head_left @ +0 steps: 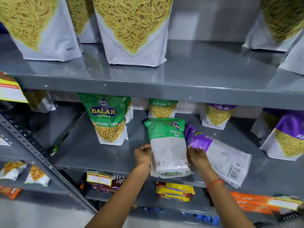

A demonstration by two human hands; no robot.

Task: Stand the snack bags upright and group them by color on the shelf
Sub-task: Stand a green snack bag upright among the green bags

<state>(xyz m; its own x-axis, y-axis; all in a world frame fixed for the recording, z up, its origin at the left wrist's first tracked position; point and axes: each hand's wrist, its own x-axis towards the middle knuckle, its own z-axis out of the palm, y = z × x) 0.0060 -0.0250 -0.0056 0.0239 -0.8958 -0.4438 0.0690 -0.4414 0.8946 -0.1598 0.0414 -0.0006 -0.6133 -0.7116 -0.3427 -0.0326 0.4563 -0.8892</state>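
A green and white Ratlami Sev bag [167, 145] lies back side up near the front of the middle shelf [92, 153]. My left hand [143, 156] grips its left edge and my right hand [197, 157] grips its right edge. Right beside it a purple Aloo Sev bag [218, 150] lies flat, back side up. A green bag [108, 119] stands upright to the left, and another green bag [162, 108] stands at the back. Purple bags stand upright at the back right [217, 116] and at the far right [287, 139].
Large white bags of sev [133, 30] stand on the upper shelf [181, 89]. Below are yellow packets [175, 191], a dark packet with a price tag [102, 181] and orange packets [253, 203]. A perforated upright post [41, 160] separates a left shelf unit holding small bags [37, 176].
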